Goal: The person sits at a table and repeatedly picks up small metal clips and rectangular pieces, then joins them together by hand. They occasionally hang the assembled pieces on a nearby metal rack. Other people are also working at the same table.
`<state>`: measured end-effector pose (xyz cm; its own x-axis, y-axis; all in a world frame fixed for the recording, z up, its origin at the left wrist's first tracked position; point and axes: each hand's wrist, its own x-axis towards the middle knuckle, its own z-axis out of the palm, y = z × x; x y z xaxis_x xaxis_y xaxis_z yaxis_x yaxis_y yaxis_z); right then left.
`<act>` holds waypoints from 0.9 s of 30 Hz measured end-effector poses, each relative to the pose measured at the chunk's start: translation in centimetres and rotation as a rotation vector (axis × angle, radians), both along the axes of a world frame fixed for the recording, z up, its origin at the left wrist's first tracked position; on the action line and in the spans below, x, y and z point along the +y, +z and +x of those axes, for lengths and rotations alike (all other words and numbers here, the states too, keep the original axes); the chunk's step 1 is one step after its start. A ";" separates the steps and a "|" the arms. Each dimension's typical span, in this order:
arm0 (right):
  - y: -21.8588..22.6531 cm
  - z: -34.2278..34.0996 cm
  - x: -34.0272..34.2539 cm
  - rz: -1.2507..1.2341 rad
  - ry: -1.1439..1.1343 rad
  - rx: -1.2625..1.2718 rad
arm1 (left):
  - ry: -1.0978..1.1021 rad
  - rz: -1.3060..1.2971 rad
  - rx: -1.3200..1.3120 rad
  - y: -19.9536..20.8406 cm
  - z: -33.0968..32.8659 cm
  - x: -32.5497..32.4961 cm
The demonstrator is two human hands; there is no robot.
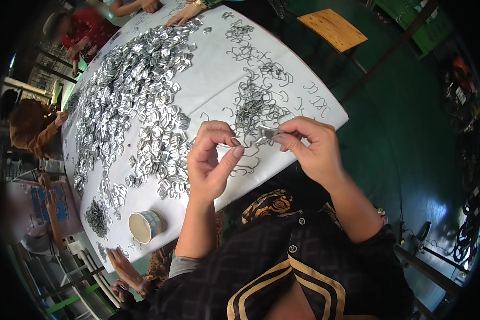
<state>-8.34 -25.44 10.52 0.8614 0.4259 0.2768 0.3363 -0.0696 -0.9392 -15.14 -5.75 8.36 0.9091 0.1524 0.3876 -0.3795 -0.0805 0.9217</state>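
My left hand [212,160] is closed, thumb and forefinger pinching a thin bent wire hook [244,145]. Opposite it, my right hand [316,152] grips a shiny folded metal clip [266,133] between thumb and fingers. The hook's end and the clip meet or nearly meet between the hands; whether they are joined is too small to tell. Both hands are above the near edge of the white-covered table [208,98]. Just beyond them lies a tangled pile of grey wire hooks [256,104]. A broad heap of silver metal clips [128,90] spreads to the left.
A paper cup [145,226] stands near the table's front-left edge, by a small dark wire pile [96,218]. Several people sit around the table; one co-worker's hand [124,265] is at the near left. A wooden stool [332,29] stands on the green floor [400,138].
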 end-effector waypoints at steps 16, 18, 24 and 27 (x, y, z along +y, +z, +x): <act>-0.3 -1.0 6.8 0.101 0.125 -0.183 | 0.127 -0.200 -0.029 2.4 -4.7 2.6; -2.3 0.2 8.0 -0.017 0.088 -0.125 | 0.167 -0.178 -0.058 3.2 -5.6 3.8; -10.3 0.6 12.6 -0.431 0.241 -0.398 | 0.226 -0.141 -0.131 4.0 -6.8 6.0; -11.4 0.1 15.2 -0.542 0.253 -0.514 | 0.267 -0.126 -0.115 3.9 -7.7 6.8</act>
<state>-8.26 -10.24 -0.93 0.5410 0.7811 0.3117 0.7857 -0.3373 -0.5186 -22.81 1.06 12.22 0.7821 0.4330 0.4481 -0.4625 -0.0786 0.8831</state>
